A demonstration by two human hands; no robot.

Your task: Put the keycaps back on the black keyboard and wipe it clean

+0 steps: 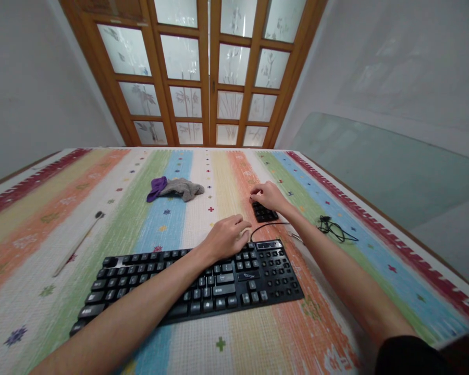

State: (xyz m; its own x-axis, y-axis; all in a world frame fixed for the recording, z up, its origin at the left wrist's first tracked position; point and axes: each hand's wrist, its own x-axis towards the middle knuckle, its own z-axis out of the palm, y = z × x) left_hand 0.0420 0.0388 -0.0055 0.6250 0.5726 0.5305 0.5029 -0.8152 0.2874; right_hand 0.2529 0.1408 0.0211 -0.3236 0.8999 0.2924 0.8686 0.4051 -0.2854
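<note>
A black keyboard (214, 284) lies across the near part of the table. Dark switches (279, 273) show bare on its right-hand number pad, while most other keys carry caps. My left hand (227, 237) is at the keyboard's back edge near the upper-right keys, its fingers bent over that edge. Beyond the keyboard, a tight group of loose black keycaps (264, 212) rests on the cloth. My right hand (271, 197) reaches to this group's far left corner, thumb and forefinger pinched on a small dark piece that looks like a keycap.
A grey and purple cloth (175, 188) lies crumpled further back. To the left is a thin brush (80, 242). The keyboard's cable (332, 229) is bundled at right, and a small metal wire tool (296, 237) is partly behind my right forearm. A striped tablecloth (222, 172) covers the table.
</note>
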